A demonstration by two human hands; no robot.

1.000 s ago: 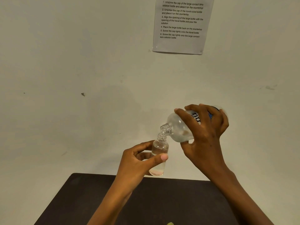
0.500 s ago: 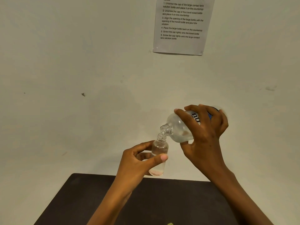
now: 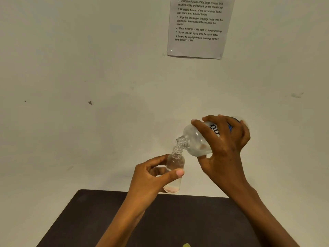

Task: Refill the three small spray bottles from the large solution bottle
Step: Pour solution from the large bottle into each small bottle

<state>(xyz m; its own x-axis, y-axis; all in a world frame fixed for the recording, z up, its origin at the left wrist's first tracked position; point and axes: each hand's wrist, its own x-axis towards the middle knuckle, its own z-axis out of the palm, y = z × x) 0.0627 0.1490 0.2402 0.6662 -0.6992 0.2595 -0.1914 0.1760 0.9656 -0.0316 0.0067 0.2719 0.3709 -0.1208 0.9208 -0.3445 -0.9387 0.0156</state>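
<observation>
My left hand [image 3: 151, 177] holds a small clear bottle [image 3: 175, 163] upright in the air, thumb across its front, fingers behind it. The bottle has no cap and clear liquid fills much of it. My right hand [image 3: 224, 145] grips the large clear solution bottle [image 3: 195, 139], tilted down to the left. Its open threaded mouth sits right over the small bottle's neck. Both bottles are above the far edge of the dark table [image 3: 89, 220]. The other small bottles and the caps are out of view.
A plain pale wall fills most of the view. A printed instruction sheet [image 3: 197, 27] is taped to the wall at top right. A small yellow-green tip [image 3: 186, 245] pokes in at the bottom edge of the table.
Nothing has visibly moved; both hands hold the same pouring pose, with only a slight camera shift.
</observation>
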